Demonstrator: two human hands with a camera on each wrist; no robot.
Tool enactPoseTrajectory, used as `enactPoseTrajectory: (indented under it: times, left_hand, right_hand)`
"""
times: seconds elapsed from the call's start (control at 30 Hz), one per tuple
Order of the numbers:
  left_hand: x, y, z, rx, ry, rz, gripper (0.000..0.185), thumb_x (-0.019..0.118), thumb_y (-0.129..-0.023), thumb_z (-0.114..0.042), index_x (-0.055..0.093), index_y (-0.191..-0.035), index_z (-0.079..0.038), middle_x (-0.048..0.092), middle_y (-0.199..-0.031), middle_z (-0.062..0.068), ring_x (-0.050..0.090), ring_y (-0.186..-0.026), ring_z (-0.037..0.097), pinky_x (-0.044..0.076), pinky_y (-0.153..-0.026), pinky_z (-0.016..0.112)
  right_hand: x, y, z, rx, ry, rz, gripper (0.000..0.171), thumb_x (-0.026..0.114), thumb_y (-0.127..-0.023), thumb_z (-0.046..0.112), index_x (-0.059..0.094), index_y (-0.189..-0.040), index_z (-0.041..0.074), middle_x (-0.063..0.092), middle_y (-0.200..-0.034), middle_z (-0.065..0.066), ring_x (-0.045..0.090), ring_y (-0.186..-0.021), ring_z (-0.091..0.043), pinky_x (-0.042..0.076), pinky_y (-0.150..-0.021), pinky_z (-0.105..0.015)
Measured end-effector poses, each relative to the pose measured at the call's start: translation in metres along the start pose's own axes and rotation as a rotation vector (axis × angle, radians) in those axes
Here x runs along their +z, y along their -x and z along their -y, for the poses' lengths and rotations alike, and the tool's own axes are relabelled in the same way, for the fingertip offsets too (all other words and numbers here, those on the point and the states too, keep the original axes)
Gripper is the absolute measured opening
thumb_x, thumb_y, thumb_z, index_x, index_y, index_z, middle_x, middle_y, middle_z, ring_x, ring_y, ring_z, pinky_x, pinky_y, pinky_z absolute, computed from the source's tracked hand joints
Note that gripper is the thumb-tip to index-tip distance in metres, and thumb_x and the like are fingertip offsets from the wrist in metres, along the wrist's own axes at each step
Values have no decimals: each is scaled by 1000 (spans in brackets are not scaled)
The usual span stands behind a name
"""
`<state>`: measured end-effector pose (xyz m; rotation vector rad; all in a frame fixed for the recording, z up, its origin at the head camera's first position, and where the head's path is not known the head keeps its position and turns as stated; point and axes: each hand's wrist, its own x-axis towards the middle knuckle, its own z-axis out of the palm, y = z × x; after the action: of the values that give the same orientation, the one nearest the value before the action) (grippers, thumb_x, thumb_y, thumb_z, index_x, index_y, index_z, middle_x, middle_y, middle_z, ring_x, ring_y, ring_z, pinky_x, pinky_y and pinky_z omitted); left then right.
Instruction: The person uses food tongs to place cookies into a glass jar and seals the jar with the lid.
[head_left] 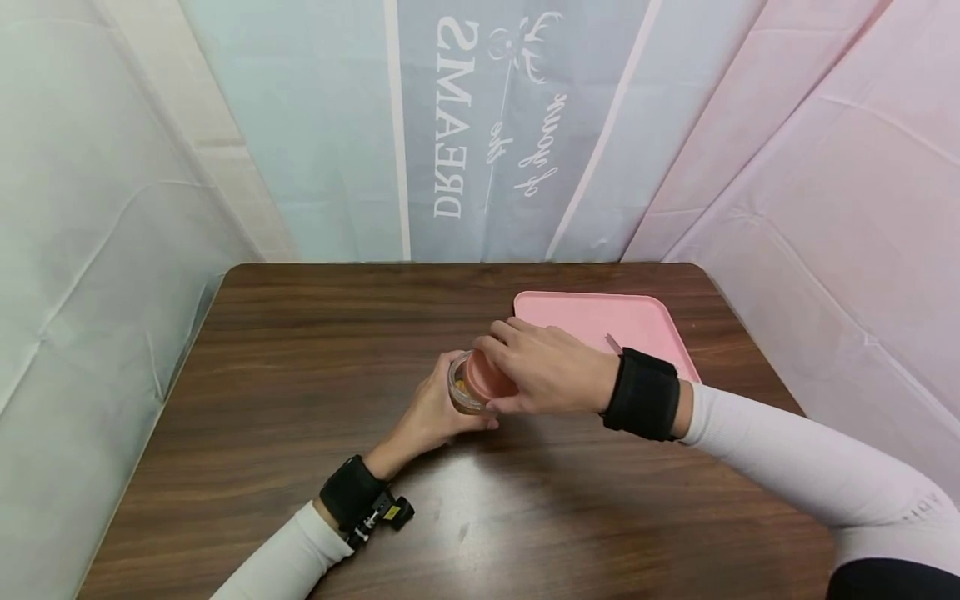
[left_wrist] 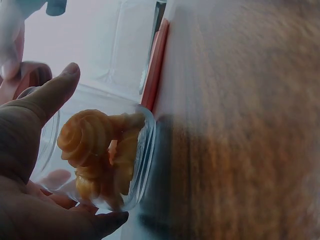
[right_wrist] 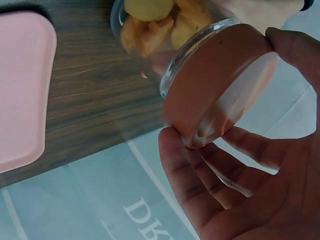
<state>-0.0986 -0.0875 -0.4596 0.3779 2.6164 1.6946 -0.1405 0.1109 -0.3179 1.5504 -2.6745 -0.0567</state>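
A small clear glass jar (head_left: pixel 462 398) holding several orange-yellow spiral pieces (left_wrist: pixel 97 150) stands near the middle of the brown table (head_left: pixel 300 375). My left hand (head_left: pixel 431 417) wraps round the jar's body (left_wrist: pixel 142 150). My right hand (head_left: pixel 536 367) grips the pinkish-red lid (head_left: pixel 487 377) from above; the lid (right_wrist: pixel 220 82) sits tilted on the jar's mouth (right_wrist: pixel 200 47), with thumb and fingers curled round its rim.
A pink tray (head_left: pixel 600 321) lies on the table just behind and to the right of my hands, seen also as the tray (right_wrist: pixel 22 90) in the right wrist view. Fabric curtains enclose the table on three sides.
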Motion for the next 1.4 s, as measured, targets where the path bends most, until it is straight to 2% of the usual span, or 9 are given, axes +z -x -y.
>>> enactPoseTrajectory:
  times: [0.47, 0.73, 0.87, 0.97, 1.03, 1.13, 1.2, 1.27, 1.4]
  left_hand:
    - [0, -1, 1, -4, 27, 38, 110, 102, -69, -31, 38, -155, -12, 57, -145, 10, 61, -128, 26, 50, -106, 47]
    - [0, -2, 2, 14, 35, 35, 109, 103, -68, -34, 39, -153, -12, 60, -141, 8, 63, -124, 23, 51, -103, 46]
    - [-1, -2, 3, 17, 44, 39, 109, 103, -68, -33, 39, -153, -13, 61, -139, 7, 63, -123, 22, 52, -103, 46]
    - [-1, -2, 5, 10, 59, 45, 109, 103, -68, -32, 39, -154, -13, 61, -139, 7, 63, -123, 21, 52, -102, 45]
    - [-1, -2, 5, 7, 59, 45, 110, 103, -68, -32, 38, -154, -12, 61, -138, 7, 63, -122, 22, 52, -101, 46]
    - [-1, -2, 5, 18, 30, 41, 113, 102, -70, -32, 35, -157, -11, 60, -141, 10, 63, -123, 24, 52, -102, 47]
    - [-1, -2, 4, 34, 9, 35, 112, 101, -71, -33, 35, -158, -9, 59, -142, 12, 64, -124, 27, 53, -101, 48]
    - [-1, -2, 4, 42, 0, 31, 112, 101, -72, -33, 34, -159, -9, 56, -145, 14, 63, -125, 28, 53, -101, 49]
    - [-2, 0, 4, 32, 2, 30, 111, 101, -72, -32, 35, -159, -10, 51, -147, 14, 62, -126, 31, 53, -102, 51]
  right_hand:
    - [12, -21, 3, -15, -1, 61, 70, 80, -86, 58, 65, -132, 8, 64, -109, -7, 63, -95, -21, 59, -71, -36]
    - [19, -23, 5, 44, 39, 36, 69, 72, -89, 70, 68, -123, 9, 61, -98, -4, 63, -75, -16, 55, -60, -35]
    - [24, -25, 7, 71, 117, -8, 73, 65, -87, 81, 70, -110, 12, 58, -87, -2, 57, -59, -15, 50, -50, -36]
    - [25, -28, 9, 88, 178, -28, 75, 59, -86, 86, 69, -102, 14, 60, -82, -3, 58, -56, -19, 49, -47, -39]
    - [23, -28, 8, 78, 164, -8, 77, 58, -87, 86, 70, -108, 13, 62, -86, -3, 63, -63, -22, 52, -50, -40]
    - [15, -29, 2, -17, 65, 61, 75, 68, -89, 76, 67, -130, 13, 65, -109, -7, 68, -92, -25, 58, -68, -41]
    - [10, -29, -3, -110, -25, 116, 81, 79, -87, 64, 58, -145, 12, 61, -130, -10, 64, -114, -28, 58, -84, -43]
    - [5, -30, -6, -199, -78, 164, 86, 88, -83, 52, 53, -151, 13, 55, -145, -14, 57, -130, -32, 56, -95, -46]
    - [2, -32, -8, -283, -69, 213, 86, 93, -81, 38, 52, -152, 11, 53, -149, -16, 57, -131, -35, 57, -96, -47]
